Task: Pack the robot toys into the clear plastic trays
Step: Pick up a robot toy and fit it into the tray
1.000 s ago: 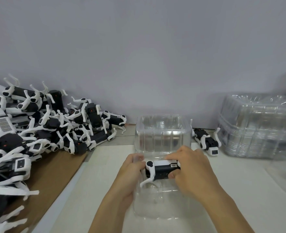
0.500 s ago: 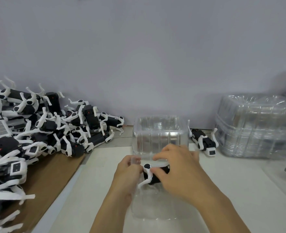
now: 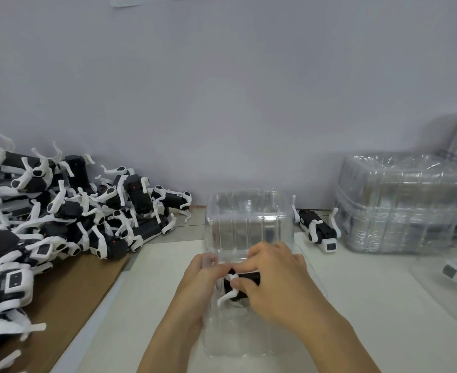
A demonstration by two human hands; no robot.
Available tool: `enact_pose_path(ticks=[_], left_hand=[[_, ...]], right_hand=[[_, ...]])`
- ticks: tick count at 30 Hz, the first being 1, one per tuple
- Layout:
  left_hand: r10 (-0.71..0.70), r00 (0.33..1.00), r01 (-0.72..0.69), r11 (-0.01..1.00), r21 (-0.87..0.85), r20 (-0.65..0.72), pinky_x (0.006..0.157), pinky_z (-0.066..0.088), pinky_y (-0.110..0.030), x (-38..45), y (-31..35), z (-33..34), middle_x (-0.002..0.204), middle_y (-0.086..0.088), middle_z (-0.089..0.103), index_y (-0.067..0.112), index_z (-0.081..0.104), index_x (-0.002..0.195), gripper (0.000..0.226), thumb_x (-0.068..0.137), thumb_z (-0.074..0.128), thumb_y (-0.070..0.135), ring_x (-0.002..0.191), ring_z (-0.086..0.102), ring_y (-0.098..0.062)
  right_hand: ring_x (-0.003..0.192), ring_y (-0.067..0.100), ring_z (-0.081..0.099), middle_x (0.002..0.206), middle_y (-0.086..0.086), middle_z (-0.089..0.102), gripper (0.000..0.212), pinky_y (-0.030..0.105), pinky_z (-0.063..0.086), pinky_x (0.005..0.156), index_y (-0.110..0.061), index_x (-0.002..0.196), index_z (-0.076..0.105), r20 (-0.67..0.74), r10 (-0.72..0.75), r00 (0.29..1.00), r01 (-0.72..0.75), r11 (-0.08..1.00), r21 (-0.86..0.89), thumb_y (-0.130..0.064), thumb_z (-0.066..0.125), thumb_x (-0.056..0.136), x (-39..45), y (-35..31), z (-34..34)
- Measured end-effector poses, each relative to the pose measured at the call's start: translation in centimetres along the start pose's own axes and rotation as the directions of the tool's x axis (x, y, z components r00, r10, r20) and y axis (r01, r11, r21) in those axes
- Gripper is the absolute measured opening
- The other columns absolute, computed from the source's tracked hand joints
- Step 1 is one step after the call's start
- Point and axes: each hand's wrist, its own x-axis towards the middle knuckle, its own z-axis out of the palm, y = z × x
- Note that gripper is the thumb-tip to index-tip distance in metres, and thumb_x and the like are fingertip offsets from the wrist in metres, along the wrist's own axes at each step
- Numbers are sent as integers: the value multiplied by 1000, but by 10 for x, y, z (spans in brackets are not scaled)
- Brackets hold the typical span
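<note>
Both hands close on a black-and-white robot toy (image 3: 239,286) over a clear plastic tray (image 3: 248,335): the right hand (image 3: 273,284) curls over its body, the left hand (image 3: 203,275) pinches its end. Just beyond stands the tray's raised clear lid (image 3: 248,222). Left lies a heap of robot toys (image 3: 60,211); right, a lone toy (image 3: 318,230) and stacked trays (image 3: 402,203).

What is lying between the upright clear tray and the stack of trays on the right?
In the head view, one robot toy lies there on the table.
</note>
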Motion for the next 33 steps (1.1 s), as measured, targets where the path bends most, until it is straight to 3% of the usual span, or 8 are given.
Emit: enact_pose_path(ticks=[6,12,15,18,22,25,29,33], left_hand=[[24,998,-23,999,23,-64,101,49,-49,5,-3,-1,114,3,68,25,68,104,21,85,72,18,108,65,-22],[85,994,-79,992,98,-64,75,43,-30,2,-3,-1,112,12,65,37,65,108,24,86,70,28,101,60,-7],[113,993,-105,981,165,-40,73,44,-28,1,-3,-2,115,16,62,41,62,109,26,86,70,34,98,59,0],[144,989,-133,968,214,-38,70,42,-24,2,-4,-3,116,14,62,39,61,111,27,86,70,35,97,59,0],[156,985,-139,969,203,-71,67,41,-21,3,-5,-1,115,12,62,36,62,109,26,85,73,33,95,58,1],[144,986,-128,976,175,-83,68,42,-23,3,-5,-1,116,12,61,35,63,108,25,85,74,32,96,59,-1],[138,985,-122,981,152,-101,69,43,-26,6,-6,0,113,14,61,35,64,107,21,88,72,34,96,59,-2],[150,979,-132,983,130,-137,82,46,-31,9,-8,3,110,13,64,35,66,104,18,97,53,45,101,59,-3]], right_hand=[[116,5,41,109,-21,52,20,30,19,94,-40,109,69,-114,31,993,-32,999,-11,-42,66,90,3,16,-19],[106,-2,32,109,-24,53,20,27,14,92,-46,98,70,-32,178,983,-179,984,-18,-45,78,79,-5,46,-41],[109,3,40,109,-20,57,15,28,25,98,-46,92,70,-50,207,977,-209,978,-24,-41,79,80,-5,47,-38],[108,8,48,106,-21,58,14,27,35,87,-45,90,71,-113,250,962,-253,967,-19,-38,78,81,-4,46,-33],[92,11,49,81,-24,50,20,28,34,73,-41,93,74,-164,254,953,-263,964,-41,-24,77,82,-4,41,-27],[89,11,43,74,-26,42,20,29,34,79,-39,92,75,-158,233,960,-240,971,-23,-22,76,82,-3,41,-29],[109,11,42,92,-22,51,19,32,32,95,-42,107,69,-152,149,977,-170,975,-140,-38,66,88,-2,32,-28],[115,14,44,117,-17,53,47,38,42,95,-43,128,54,-180,73,981,-88,993,-79,-64,50,86,1,8,-13]])
